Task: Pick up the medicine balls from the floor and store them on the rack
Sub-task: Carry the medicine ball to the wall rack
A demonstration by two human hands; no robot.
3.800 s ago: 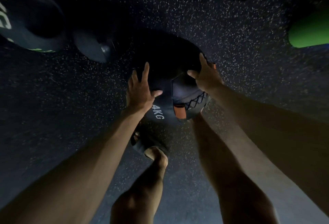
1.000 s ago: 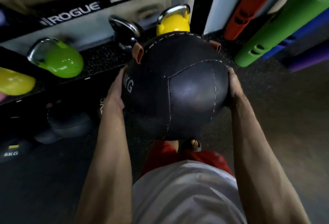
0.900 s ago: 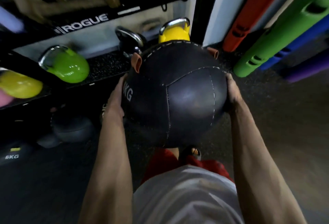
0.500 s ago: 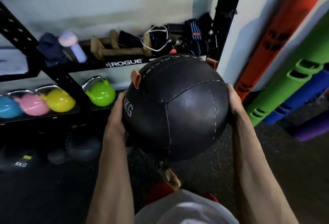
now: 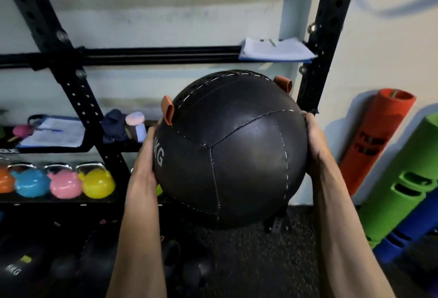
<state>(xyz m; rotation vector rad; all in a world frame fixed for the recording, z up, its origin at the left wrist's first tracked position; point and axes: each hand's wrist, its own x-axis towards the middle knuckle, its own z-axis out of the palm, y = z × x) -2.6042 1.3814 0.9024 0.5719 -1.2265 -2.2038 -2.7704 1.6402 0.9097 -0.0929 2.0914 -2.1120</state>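
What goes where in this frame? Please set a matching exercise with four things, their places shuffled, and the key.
Things
1. medicine ball
2. yellow kettlebell
3. orange roller
4. white stack

Places
A. leaning on the wall, right of the rack
B. off the floor, held between the left hand and the right hand
C. on the rack's upper rail, at its right end
D. on a lower shelf beside the pink kettlebell

Pairs: 1-B, 2-D, 3-A, 4-C
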